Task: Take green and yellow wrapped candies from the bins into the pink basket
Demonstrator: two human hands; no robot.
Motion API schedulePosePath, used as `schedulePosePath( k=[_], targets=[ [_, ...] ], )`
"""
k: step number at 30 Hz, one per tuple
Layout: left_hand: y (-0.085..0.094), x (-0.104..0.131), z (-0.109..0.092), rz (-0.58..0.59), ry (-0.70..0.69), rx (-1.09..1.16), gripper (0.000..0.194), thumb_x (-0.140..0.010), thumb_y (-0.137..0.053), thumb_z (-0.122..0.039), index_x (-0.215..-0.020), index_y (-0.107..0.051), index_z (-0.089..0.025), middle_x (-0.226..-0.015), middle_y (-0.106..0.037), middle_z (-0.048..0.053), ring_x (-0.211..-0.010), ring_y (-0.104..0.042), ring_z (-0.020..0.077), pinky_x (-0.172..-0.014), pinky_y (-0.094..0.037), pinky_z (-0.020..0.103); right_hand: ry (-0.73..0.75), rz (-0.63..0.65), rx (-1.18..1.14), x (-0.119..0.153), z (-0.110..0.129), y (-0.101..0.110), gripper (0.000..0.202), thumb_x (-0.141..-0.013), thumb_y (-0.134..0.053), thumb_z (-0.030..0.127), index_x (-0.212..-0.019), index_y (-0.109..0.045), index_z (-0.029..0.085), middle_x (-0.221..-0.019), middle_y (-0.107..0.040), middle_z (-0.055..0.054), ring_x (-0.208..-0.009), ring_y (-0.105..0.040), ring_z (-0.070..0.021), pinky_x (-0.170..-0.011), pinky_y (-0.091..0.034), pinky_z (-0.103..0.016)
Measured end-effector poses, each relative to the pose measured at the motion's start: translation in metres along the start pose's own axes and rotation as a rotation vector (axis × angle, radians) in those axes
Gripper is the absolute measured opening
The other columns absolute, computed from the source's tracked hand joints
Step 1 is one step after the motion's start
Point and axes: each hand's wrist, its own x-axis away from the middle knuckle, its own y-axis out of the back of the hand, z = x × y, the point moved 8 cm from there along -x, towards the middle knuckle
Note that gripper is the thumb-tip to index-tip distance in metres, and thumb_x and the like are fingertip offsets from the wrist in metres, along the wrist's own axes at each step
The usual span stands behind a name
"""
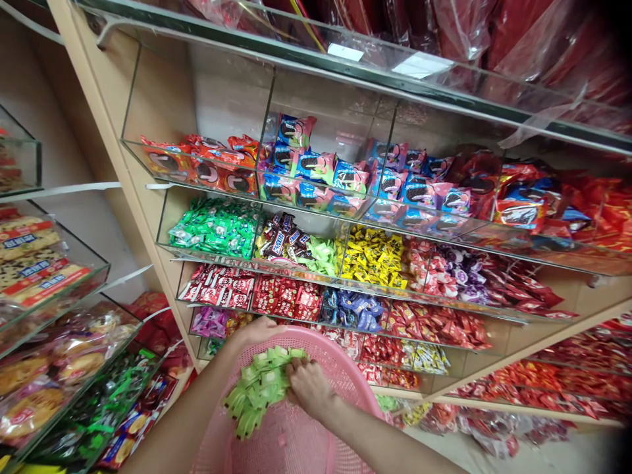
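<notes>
A pink plastic basket (pixel 353 368) is tilted in front of the shelves, with a heap of light green wrapped candies (pixel 261 382) inside. My left hand (pixel 261 331) grips the basket's far rim at its upper left. My right hand (pixel 309 385) is inside the basket at the right edge of the heap, fingers curled against the green candies; its fingertips are partly hidden. More light green candies (pixel 322 255) lie in a shelf compartment beside dark Snickers bars (pixel 280 242), beyond the basket.
Glass-fronted shelves hold green candies (pixel 214 227), yellow candies (pixel 375 257), blue-wrapped cookies (pixel 316 164) and red packets (pixel 286 296). A glass shelf edge (pixel 345 72) crosses above. At the left, another rack holds packaged biscuits (pixel 29 253). A wooden upright (pixel 113 151) separates the racks.
</notes>
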Motion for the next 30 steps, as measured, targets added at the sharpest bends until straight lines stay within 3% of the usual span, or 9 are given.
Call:
schedulePosePath(
  k=[5,15,23,30],
  targets=[
    [0.0,0.001,0.001,-0.001,-0.005,0.0,0.051,-0.059,-0.044,-0.068,-0.054,-0.045,-0.016,-0.048,-0.028,-0.006,-0.048,-0.023,0.0066,-0.047,-0.018,0.022,0.032,-0.009,0.033,0.002,-0.002,0.006,0.018,-0.074,-0.048,0.02,-0.085,-0.06,0.011,-0.081,-0.058,-0.013,-0.077,-0.056,-0.0231,-0.06,-0.045,-0.034],
    [0.002,-0.002,0.003,-0.016,-0.069,0.023,0.052,-0.061,-0.043,-0.067,-0.056,-0.047,-0.016,-0.051,-0.033,-0.006,-0.049,-0.025,0.0069,-0.048,-0.021,0.021,0.05,0.022,0.045,0.008,-0.011,0.023,0.025,-0.073,-0.054,0.034,-0.077,-0.064,0.011,-0.075,-0.062,-0.011,-0.072,-0.058,-0.0223,-0.06,-0.045,-0.032],
    [0.0,-0.005,0.006,-0.009,-0.056,0.027,0.051,-0.061,-0.044,-0.066,-0.057,-0.048,-0.016,-0.051,-0.033,-0.006,-0.05,-0.027,0.0072,-0.048,-0.021,0.021,-0.026,0.077,0.063,0.006,-0.015,0.021,0.022,-0.071,-0.058,0.031,-0.075,-0.066,0.011,-0.072,-0.063,-0.012,-0.07,-0.059,-0.0249,-0.057,-0.046,-0.034],
    [0.0,0.0,0.004,-0.014,-0.032,0.049,0.05,-0.059,-0.046,-0.066,-0.053,-0.046,-0.016,-0.049,-0.03,-0.006,-0.049,-0.025,0.007,-0.047,-0.019,0.021,-0.007,0.041,0.064,-0.001,-0.006,0.019,0.016,-0.071,-0.055,0.021,-0.075,-0.066,0.01,-0.071,-0.063,-0.013,-0.07,-0.059,-0.0235,-0.057,-0.046,-0.033]
  ],
)
